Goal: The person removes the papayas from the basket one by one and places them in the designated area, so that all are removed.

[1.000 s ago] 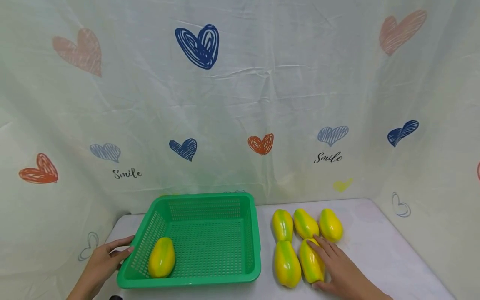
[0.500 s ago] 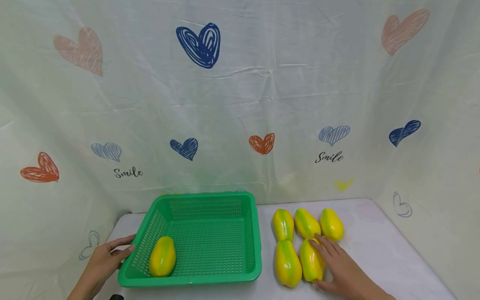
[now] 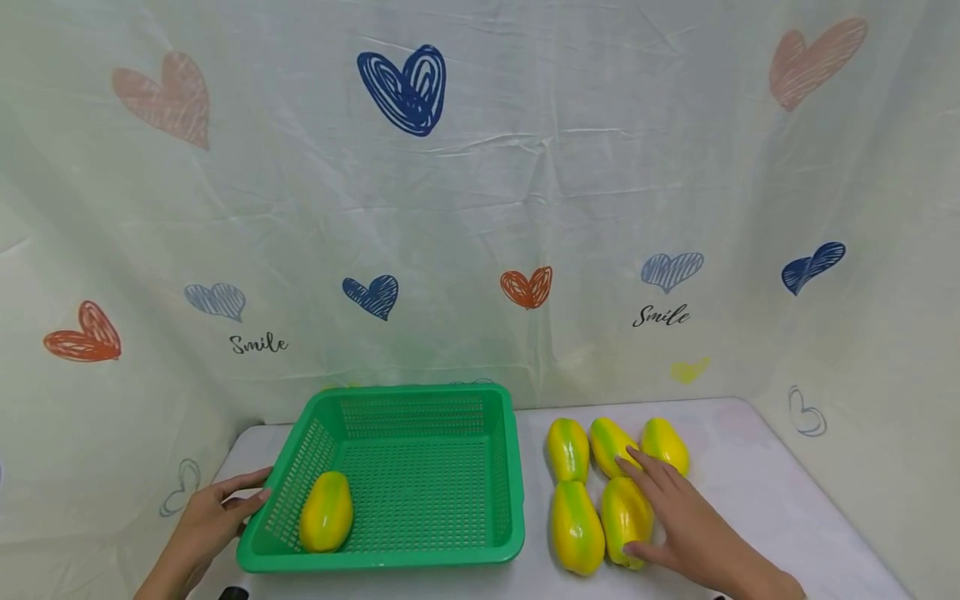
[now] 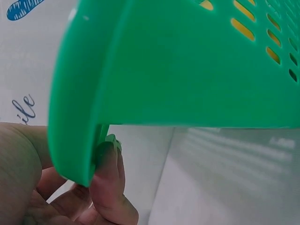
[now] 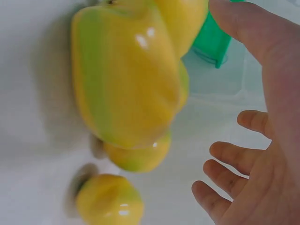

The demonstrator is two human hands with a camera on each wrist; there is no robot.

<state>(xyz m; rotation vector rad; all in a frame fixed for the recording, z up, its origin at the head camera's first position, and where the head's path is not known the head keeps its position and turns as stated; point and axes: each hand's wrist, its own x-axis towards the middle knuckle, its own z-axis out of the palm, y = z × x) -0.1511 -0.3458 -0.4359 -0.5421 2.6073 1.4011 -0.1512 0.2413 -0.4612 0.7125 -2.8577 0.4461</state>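
A green plastic basket (image 3: 390, 562) stands on the table's left, with one yellow-green papaya (image 3: 326, 512) lying inside near its left wall. My left hand (image 3: 206, 529) grips the basket's left rim; the left wrist view shows thumb and fingers (image 4: 108, 183) on either side of it. Several more papayas lie in two rows right of the basket. Over the front-row right papaya (image 3: 625, 517) hovers my right hand (image 3: 682, 521), fingers spread. In the right wrist view that hand (image 5: 269, 168) is apart from the large near papaya (image 5: 126, 70) and holds nothing.
Behind the front row lie three papayas, the back-right one (image 3: 663, 446) farthest from the basket. A cloth backdrop (image 3: 450, 217) printed with hearts encloses the table (image 3: 765, 492). A small dark object (image 3: 234, 593) shows at the bottom edge, left.
My right hand has lifted off the front-right papaya, its fingers opening away from it. That papaya has turned a little. The left hand and basket stay put.
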